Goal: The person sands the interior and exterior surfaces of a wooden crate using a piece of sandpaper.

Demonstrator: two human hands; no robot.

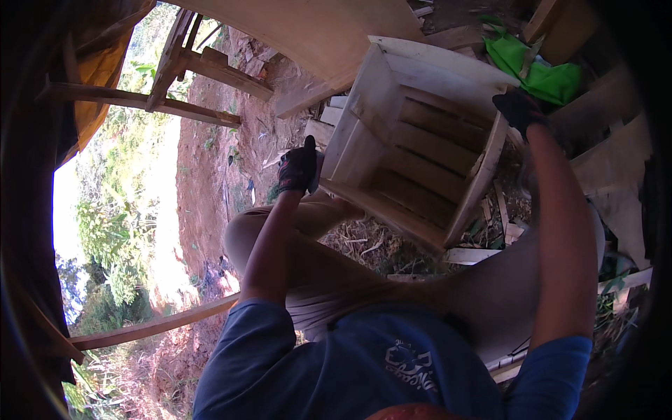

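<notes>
A wooden crate [423,150] with a slatted bottom stands tilted in front of me, its open side toward me. Dark gaps run between its bottom boards. My right hand [519,112], in a black glove, is closed at the crate's far right corner, fingers at the rim. Beside the crate's near left corner is my left hand [299,166], also in a black glove, closed with the thumb pointing away from me. A small greyish-red thing shows at its palm side, mostly hidden, and I cannot tell what it is.
My bent knees flank the crate. A large wooden panel [329,35] lies beyond it. A green bag [532,66] and loose boards [616,168] lie at right. Wooden rails [154,323] cross at left before an earth slope [210,168]. Wood scraps and dry grass litter the ground.
</notes>
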